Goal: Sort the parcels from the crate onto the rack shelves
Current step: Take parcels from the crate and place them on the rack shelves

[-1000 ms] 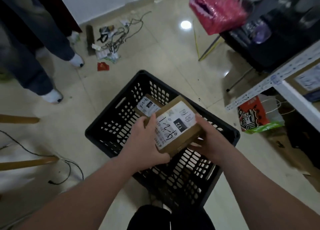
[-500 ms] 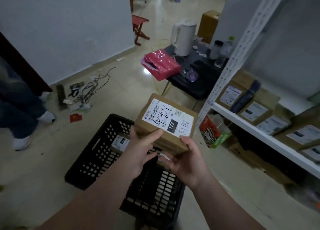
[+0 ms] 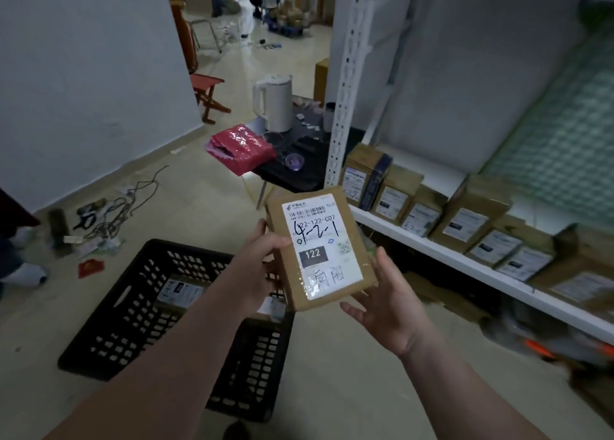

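Observation:
A brown cardboard parcel (image 3: 320, 248) with a white label marked 122 is held up in front of me, label facing me. My left hand (image 3: 262, 260) grips its left edge, thumb on the front. My right hand (image 3: 388, 302) supports its lower right corner from beneath, fingers mostly straight. Below on the floor sits the black perforated crate (image 3: 133, 320), with at least one more labelled parcel (image 3: 179, 293) inside. The white rack shelf (image 3: 432, 250) at the right carries a row of several brown parcels (image 3: 465, 220).
A low black table (image 3: 292, 170) with a white kettle (image 3: 274, 102), a red bag (image 3: 242, 147) and a cup stands beside the rack's upright post (image 3: 345, 84). Cables and litter (image 3: 106, 217) lie on the floor at left, near a person's feet (image 3: 23, 273).
The parcel has come up out of the crate and turned upright, label towards me. My view has swung up and right, bringing the rack shelf into sight.

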{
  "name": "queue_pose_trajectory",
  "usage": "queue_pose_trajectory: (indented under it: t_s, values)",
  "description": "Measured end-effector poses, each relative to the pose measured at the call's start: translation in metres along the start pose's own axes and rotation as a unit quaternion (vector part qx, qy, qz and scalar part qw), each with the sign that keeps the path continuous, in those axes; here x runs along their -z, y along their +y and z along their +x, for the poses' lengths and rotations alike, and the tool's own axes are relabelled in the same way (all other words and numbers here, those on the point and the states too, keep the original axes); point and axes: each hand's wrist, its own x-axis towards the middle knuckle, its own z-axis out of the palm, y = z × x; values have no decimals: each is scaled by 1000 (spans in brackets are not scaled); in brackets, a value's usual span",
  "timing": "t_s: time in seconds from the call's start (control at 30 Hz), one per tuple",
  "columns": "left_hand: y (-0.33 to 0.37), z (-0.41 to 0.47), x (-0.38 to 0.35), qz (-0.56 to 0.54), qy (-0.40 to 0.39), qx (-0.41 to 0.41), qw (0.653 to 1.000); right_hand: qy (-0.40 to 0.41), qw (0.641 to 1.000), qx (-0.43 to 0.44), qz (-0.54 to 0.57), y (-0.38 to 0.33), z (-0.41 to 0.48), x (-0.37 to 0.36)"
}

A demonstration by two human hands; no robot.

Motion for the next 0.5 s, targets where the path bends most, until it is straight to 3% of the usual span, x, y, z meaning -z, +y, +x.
queue_pose_trajectory:
  t_s: [0.13, 0.33, 0.5]
  values:
    - [-6, -25, -47, 19, -24, 4, 1000, -37, 998, 12, -55, -9, -39, 24]
    - [-7, -59, -85, 31, -45, -13, 998, -28, 995, 42, -85, -19, -86, 45]
    - [20, -73, -129, 90, -148, -58, 983, 10, 992, 121, -26, -51, -129, 49]
